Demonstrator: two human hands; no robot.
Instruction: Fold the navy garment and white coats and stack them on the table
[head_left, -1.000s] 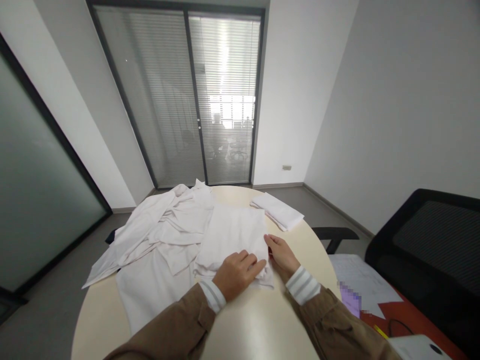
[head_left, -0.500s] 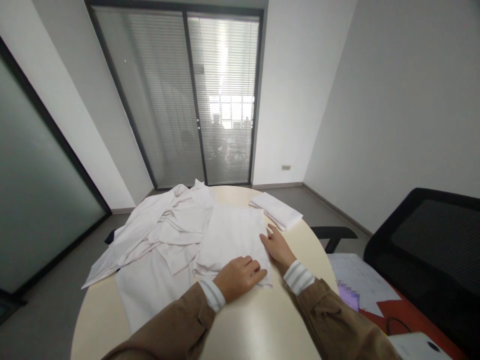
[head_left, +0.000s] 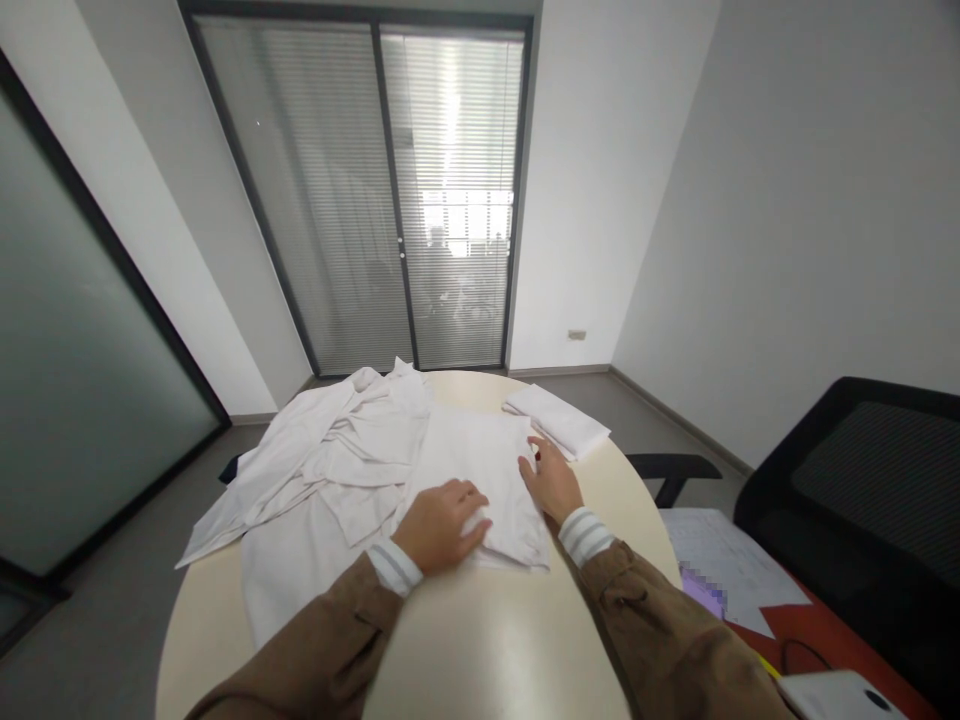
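Note:
A white cloth (head_left: 469, 450) lies flattened into a rough rectangle on the table in front of me. My left hand (head_left: 442, 522) rests over its near edge, fingers stretched and slightly curved on the fabric. At the cloth's right edge is my right hand (head_left: 553, 482), open, thumb and fingers apart. Just beyond that hand sits a neatly folded white cloth (head_left: 559, 420). To the left spreads a rumpled heap of white cloth (head_left: 330, 450), which meets the flattened piece; parts of the near edge are hidden under my left hand.
The round cream table (head_left: 495, 645) carries all the cloth. Right of it stand a black mesh chair (head_left: 862, 500) and its armrest (head_left: 667, 467). Papers (head_left: 739, 555) and a white device (head_left: 836, 695) lie on a red surface (head_left: 810, 630). A glass partition with blinds (head_left: 360, 200) is behind.
My left hand has slid leftward along the cloth's near edge, uncovering its near right corner. My right hand has shifted slightly away from me along the right edge.

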